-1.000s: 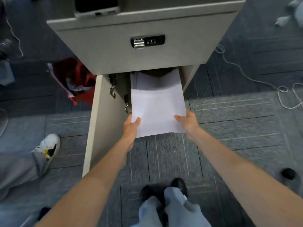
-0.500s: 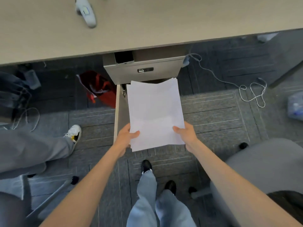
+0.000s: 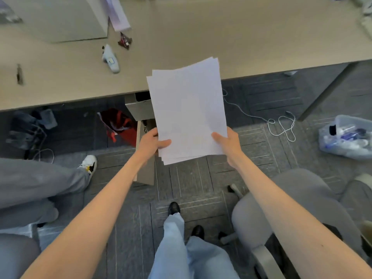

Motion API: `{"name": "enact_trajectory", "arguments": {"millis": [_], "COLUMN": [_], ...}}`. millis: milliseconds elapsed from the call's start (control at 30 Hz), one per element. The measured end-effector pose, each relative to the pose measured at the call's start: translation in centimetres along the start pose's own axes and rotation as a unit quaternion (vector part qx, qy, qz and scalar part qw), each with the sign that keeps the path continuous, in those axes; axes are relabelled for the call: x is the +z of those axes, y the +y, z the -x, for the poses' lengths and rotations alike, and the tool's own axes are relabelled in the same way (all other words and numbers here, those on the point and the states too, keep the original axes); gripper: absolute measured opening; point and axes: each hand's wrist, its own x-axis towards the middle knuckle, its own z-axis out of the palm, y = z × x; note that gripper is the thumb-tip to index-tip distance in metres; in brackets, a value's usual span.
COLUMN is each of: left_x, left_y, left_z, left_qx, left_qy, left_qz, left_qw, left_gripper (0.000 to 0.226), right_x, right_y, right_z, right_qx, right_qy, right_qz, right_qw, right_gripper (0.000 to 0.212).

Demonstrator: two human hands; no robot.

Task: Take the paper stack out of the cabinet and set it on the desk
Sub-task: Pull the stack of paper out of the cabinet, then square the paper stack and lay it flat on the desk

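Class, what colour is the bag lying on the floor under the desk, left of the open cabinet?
Red, with some white on it; the head view shows it.

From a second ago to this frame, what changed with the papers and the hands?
The paper stack has come fully out of the cabinet and been lifted, so its far edge now overlaps the desk edge; it is not set down yet. The left hand and right hand keep the same grip on the near corners. The cabinet door remains open.
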Motion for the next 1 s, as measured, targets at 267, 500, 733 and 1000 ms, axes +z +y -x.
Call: {"name": "enact_trajectory", "arguments": {"millis": [267,500,733,1000], "left_x": [-0.2,-1.6,-0.6,4.2], "left_y": [9.9,18.9,24.9,29.6], "left_z": [-5.4,-15.2,-22.9,-32.2], "left_qx": [0.068,0.08,0.098,0.123], "left_qy": [-0.028,-0.048,-0.087,-0.017], "left_qz": [0.034,0.014,-0.038,-0.023], "left_qw": [0.997,0.996,0.991,0.992], "left_gripper": [0.047,0.049,0.053,0.046], "right_x": [-1.8,-1.9,-4.5,-9.5], "right_y": [-9.0,-17.0,-21.1,-26.3], "right_z": [-4.9,-13.6,-21.9,-32.8], "right_qx": [-0.072,-0.097,-0.082,-0.058], "right_qy": [0.021,0.017,0.026,-0.003], "right_qz": [-0.024,-0.053,-0.065,-0.028], "right_qw": [0.997,0.994,0.994,0.998], "right_gripper": [0.041,0.037,0.038,0.03]}}
